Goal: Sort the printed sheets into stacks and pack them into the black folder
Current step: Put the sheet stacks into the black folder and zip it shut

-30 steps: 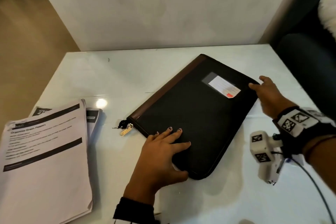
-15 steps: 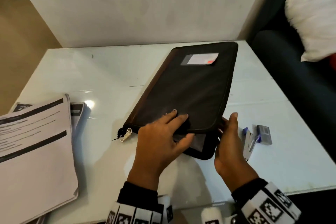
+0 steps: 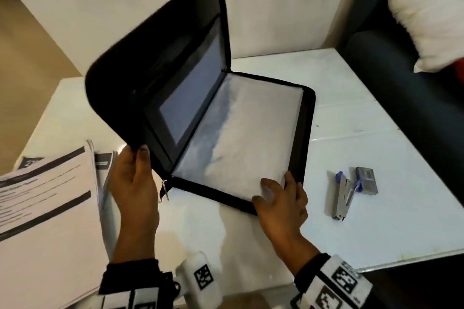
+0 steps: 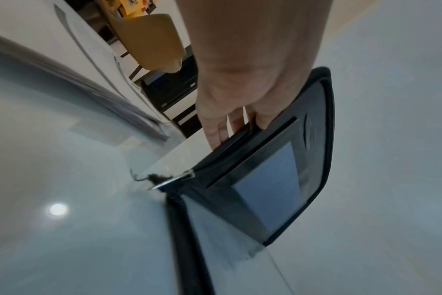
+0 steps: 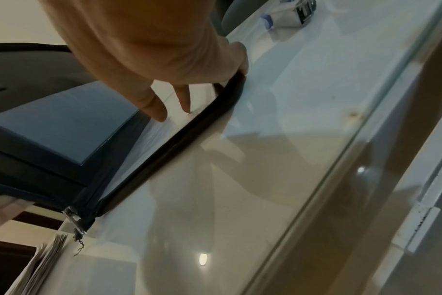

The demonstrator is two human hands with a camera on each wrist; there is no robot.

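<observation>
Left hand [image 3: 134, 178] grip pinches black folder [image 3: 307, 118] cover raised; right hand [image 3: 281, 198] presses base.

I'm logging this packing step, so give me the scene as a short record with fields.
folder: black folder open on the white table, cover raised
left hand: left hand grips the raised cover's near edge
right hand: right hand rests on the clear sleeve at the lower half's near corner
sheets: printed sheets piled left of the folder, not yet packed
other: stapler right of the folder
</observation>
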